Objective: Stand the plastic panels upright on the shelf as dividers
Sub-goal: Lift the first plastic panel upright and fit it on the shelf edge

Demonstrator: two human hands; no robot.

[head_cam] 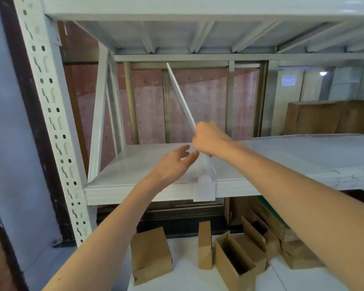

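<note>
— What lies under the hands?
— A wide white metal shelf [135, 164], smooth and flat.
— And the panel?
— A thin, clear plastic panel [180, 95], on edge on the shelf. The right hand [208, 137] curls its fingers round the front edge; above that hand the long edge leans left.
— The left hand [172, 162]?
— Fingers straight, just left of the right; contact unclear.

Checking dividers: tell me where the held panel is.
Head view, centre: the plastic panel stands tilted on the shelf, gripped by the right hand, its foot behind the white clip.
</note>
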